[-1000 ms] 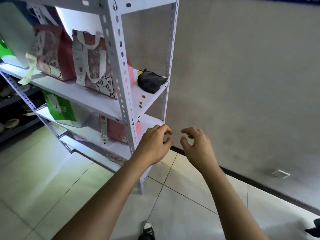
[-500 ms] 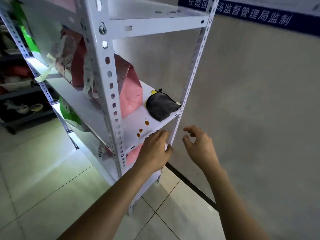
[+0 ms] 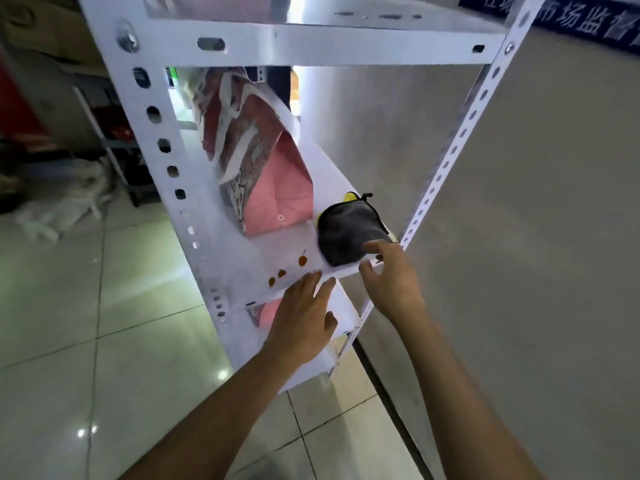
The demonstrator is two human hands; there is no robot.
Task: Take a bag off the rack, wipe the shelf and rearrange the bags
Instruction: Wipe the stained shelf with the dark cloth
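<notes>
A white perforated-steel rack (image 3: 162,161) fills the view, standing on a glossy tiled floor (image 3: 69,341) against a plain grey wall (image 3: 536,237) that carries a blue sign with white characters (image 3: 585,22) at the top right. Its middle shelf (image 3: 277,244) is a white board, marked with three small orange-brown spots (image 3: 282,273) near the front edge.

A pink paper bag with a cartoon print and white handles (image 3: 273,188) stands upright on that shelf, toward the back and left. Just to its right, at the shelf's front right corner, lies a dark grey cloth with a yellow patch (image 3: 348,233), close beside the bag's lower edge.

The left hand (image 3: 304,327) reaches in from below, fingers straight and spread, tips at the shelf's front edge just right of the spots, holding nothing. The right hand (image 3: 391,278) is at the front right corner, its grip loosely open, fingers reaching over the near edge of the cloth; whether they already touch it is unclear.
</notes>
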